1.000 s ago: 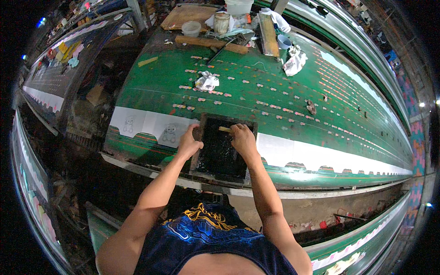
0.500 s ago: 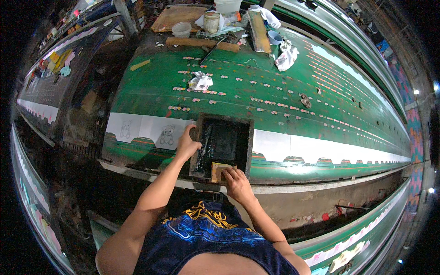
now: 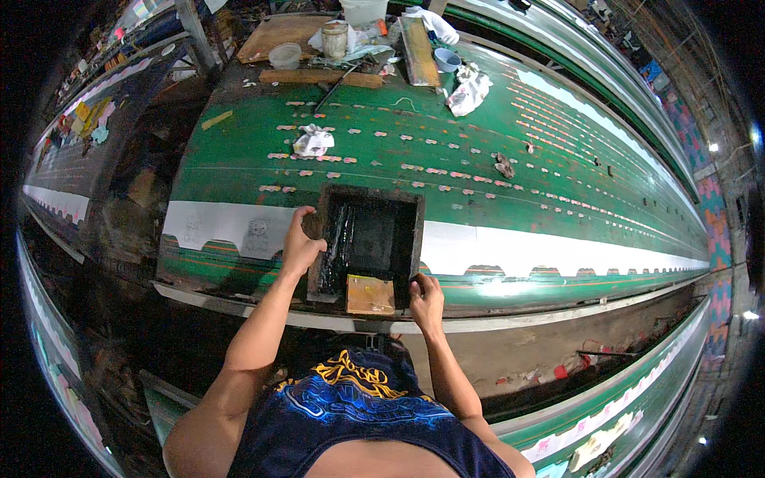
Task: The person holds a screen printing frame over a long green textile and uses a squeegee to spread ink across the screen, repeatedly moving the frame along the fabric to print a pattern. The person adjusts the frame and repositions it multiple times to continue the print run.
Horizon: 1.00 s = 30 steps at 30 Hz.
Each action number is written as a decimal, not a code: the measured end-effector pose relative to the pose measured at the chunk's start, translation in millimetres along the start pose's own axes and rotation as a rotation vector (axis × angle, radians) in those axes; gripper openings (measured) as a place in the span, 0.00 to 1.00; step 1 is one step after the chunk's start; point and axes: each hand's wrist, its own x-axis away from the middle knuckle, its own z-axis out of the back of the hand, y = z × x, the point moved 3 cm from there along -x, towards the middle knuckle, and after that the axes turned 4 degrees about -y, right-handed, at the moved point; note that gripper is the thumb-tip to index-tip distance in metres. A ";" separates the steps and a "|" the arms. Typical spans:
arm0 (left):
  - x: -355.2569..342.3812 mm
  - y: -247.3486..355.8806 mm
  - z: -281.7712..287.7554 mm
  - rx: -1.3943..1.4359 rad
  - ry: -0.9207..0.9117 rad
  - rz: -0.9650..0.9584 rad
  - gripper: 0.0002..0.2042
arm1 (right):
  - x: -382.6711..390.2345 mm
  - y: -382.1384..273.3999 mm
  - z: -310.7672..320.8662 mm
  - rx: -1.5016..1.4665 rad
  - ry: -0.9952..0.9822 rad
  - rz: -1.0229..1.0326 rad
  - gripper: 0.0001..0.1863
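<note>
A dark wooden screen-printing frame, its inside black and wet-looking with ink, lies on the green printing table in front of me. My left hand holds its left side, thumb and forefinger spread along the edge. At the near right corner, my right hand grips the frame's right side with curled fingers. A yellowish-brown squeegee leans inside the near end of the frame, with neither hand on it. Under and beside the frame runs a strip of white paper; left of it the paper bears faint grey bear drawings.
Crumpled white paper lies beyond the frame. Farther back are a wooden bar, a jar, a clear tub, a blue cup and a long board. A pale rail borders the table's near side.
My right hand has let go of the squeegee and moved right to the frame's side. My left hand stays on the left side. The whole view has shifted slightly.
</note>
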 end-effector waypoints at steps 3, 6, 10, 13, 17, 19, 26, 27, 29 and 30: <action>-4.3 25.7 -35.0 0.116 -0.067 0.096 0.36 | -17.0 17.3 36.5 -0.001 0.028 0.056 0.16; -15.6 68.2 -77.8 0.038 0.043 -0.096 0.38 | -46.5 31.8 85.9 0.043 0.038 0.113 0.15; -38.9 106.0 -123.0 0.084 0.008 -0.061 0.38 | -85.4 33.2 144.6 0.041 0.101 0.219 0.15; -32.7 149.0 -144.4 0.144 -0.005 -0.010 0.38 | -100.9 42.5 172.6 -0.024 0.088 0.207 0.15; -25.6 143.7 -164.8 0.139 -0.019 0.035 0.39 | -100.2 60.4 186.1 0.010 0.079 0.217 0.16; -18.2 121.8 -169.7 0.077 0.062 -0.083 0.38 | -91.3 74.9 180.9 0.004 0.054 0.202 0.15; 30.3 70.4 -179.1 0.077 0.029 0.035 0.38 | -48.1 117.7 160.1 -0.002 -0.018 0.120 0.17; 34.4 71.9 -180.5 0.068 0.039 0.014 0.38 | -45.2 118.9 160.4 -0.006 -0.033 0.104 0.17; 42.1 70.1 -183.0 0.092 -0.004 0.117 0.38 | -39.6 121.3 161.2 0.000 -0.058 0.073 0.17; 44.4 68.4 -183.0 0.077 -0.007 0.124 0.38 | -35.4 117.7 163.0 0.009 -0.069 0.059 0.17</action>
